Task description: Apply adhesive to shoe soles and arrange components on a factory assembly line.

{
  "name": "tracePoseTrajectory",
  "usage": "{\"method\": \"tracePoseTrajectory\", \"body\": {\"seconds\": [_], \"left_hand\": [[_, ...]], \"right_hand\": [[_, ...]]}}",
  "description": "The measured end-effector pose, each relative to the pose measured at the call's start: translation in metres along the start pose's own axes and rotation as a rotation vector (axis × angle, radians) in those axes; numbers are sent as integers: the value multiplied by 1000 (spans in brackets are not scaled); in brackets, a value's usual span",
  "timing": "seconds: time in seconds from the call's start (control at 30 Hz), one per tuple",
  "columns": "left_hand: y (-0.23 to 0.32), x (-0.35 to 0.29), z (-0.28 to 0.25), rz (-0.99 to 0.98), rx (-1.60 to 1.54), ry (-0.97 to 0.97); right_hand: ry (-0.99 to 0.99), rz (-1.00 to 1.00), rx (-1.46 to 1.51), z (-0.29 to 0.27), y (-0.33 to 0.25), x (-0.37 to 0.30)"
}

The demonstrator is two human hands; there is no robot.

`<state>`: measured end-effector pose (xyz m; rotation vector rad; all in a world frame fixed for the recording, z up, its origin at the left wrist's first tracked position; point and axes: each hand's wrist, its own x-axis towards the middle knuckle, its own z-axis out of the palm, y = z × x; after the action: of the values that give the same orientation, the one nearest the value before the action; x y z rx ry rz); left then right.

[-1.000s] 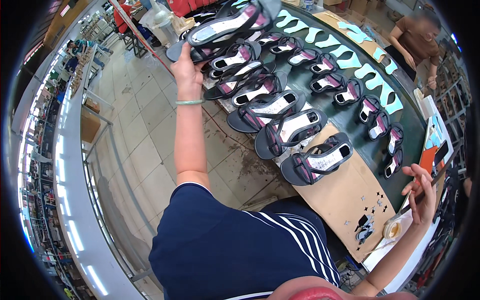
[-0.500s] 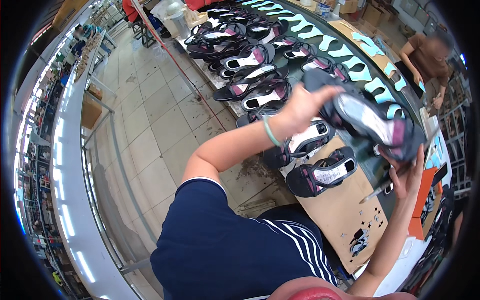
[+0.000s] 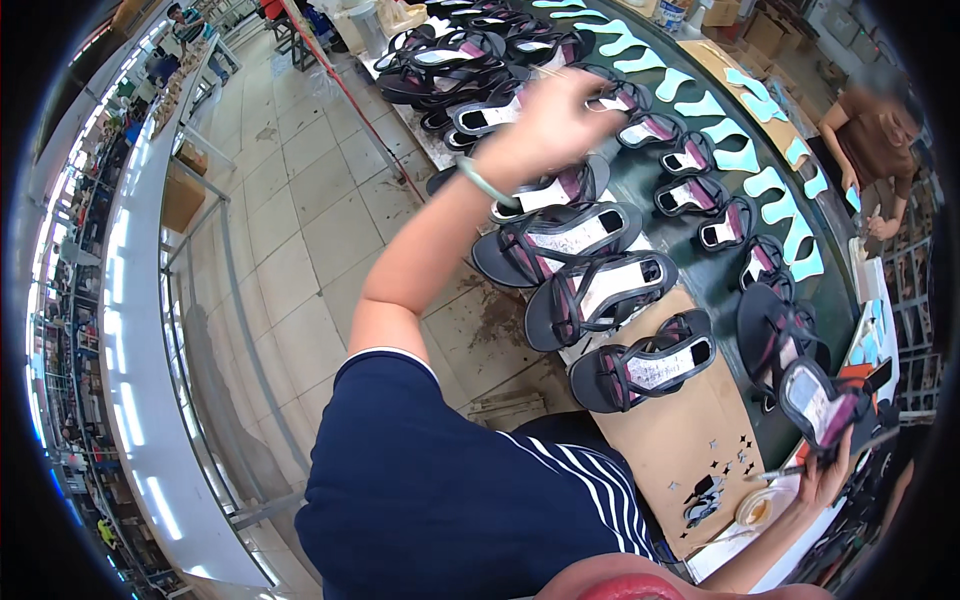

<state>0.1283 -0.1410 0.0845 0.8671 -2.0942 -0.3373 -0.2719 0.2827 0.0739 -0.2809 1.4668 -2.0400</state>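
My left hand [image 3: 555, 125], smeared by motion, is over the rows of black sandals on the left side of the bench; its fingers cannot be made out clearly. At the right, my right hand [image 3: 828, 478] grips a black sandal [image 3: 818, 400] with a white insole and purple lining. A thin brush [image 3: 775, 473] also runs through that hand, its tip pointing left. Another dark sandal [image 3: 765, 335] is right up against the held one. Nearest my body, a sandal [image 3: 655, 365] rests on the cardboard [image 3: 640, 430], with similar sandals [image 3: 600, 290] lined up behind it.
A small round dish [image 3: 758, 510] of amber stuff is beside small dark star-shaped bits [image 3: 735, 455]. On the green surface [image 3: 700, 280] are smaller sandals [image 3: 725, 222] and pale blue cut-out pieces [image 3: 765, 190]. Another person [image 3: 875, 140] sits across the bench. A red pole [image 3: 350, 105] slants at left.
My left hand has let go of the sandals and moved up and left over the rows. My right hand has come down and nearer with the sandal, uncovering the row behind.
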Motion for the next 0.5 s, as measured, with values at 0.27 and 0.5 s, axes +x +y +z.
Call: {"method": "tracePoseTrajectory", "body": {"seconds": [0.27, 0.5], "left_hand": [[-158, -47, -40, -953, 16, -36], [-163, -54, -39, -855, -749, 289]], "right_hand": [[122, -75, -63, -105, -29, -5], [254, -26, -113, -87, -31, -32]]}}
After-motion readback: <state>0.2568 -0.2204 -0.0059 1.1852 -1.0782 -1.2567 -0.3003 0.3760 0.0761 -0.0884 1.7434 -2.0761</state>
